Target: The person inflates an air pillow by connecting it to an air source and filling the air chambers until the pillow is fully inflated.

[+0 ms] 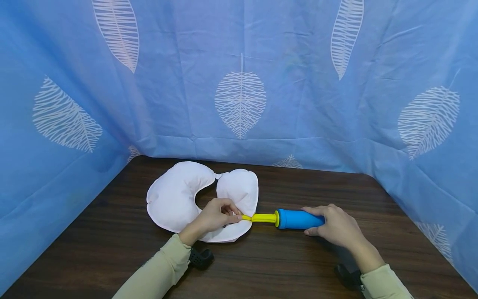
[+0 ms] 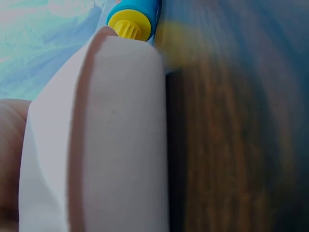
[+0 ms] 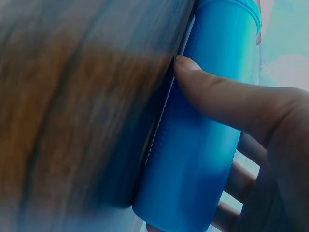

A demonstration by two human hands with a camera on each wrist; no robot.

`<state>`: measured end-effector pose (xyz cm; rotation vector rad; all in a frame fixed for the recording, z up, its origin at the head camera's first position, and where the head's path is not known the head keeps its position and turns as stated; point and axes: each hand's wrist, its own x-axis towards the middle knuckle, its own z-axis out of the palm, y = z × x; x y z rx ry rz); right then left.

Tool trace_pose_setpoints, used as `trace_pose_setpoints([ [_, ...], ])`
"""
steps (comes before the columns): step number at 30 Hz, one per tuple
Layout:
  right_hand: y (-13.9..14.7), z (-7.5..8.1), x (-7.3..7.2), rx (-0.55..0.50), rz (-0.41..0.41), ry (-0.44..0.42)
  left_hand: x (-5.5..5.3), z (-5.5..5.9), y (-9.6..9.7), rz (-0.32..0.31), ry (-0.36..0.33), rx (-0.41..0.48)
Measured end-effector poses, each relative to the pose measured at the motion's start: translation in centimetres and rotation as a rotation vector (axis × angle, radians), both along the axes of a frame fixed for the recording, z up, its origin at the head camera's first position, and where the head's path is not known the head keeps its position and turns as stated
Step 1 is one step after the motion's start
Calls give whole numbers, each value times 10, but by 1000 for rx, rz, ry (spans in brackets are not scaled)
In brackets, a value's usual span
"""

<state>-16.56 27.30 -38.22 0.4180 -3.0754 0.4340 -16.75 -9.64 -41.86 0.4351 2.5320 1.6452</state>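
Observation:
A white U-shaped inflatable neck pillow [image 1: 169,199] lies on the table, looking partly filled. My left hand [image 1: 215,216] rests over its near right lobe and pinches the narrow yellow tip of a hand pump [image 1: 298,219]. Between the pillow's edge and the blue barrel, the pump's yellow shaft [image 1: 264,218] is exposed. At the barrel's far right end my right hand [image 1: 337,226] grips it, thumb on the near side. The right wrist view shows that thumb [image 3: 217,92] across the blue barrel [image 3: 188,154]. In the left wrist view the pillow [image 2: 120,125] hides most of the left hand.
A dark wood-grain table [image 1: 284,265] carries everything. Blue cloth with white leaf prints [image 1: 298,104] stands behind it and along both sides. Dark wrist devices sit at each cuff, the left one [image 1: 201,258] just in front of the pillow.

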Motion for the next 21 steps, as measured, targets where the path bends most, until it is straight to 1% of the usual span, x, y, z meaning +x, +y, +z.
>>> trace_pose_setpoints([
  [4, 7, 0, -2, -13, -1, -5, 0, 0, 0, 4, 6, 6],
  [8, 22, 1, -6, -33, -11, -21, 0, -1, 0, 3, 6, 15],
  [15, 55, 1, -13, -56, -72, -52, 0, 0, 1, 8, -3, 14],
  [21, 73, 0, -16, -73, -112, -80, 0, -1, 1, 11, -11, 7],
])
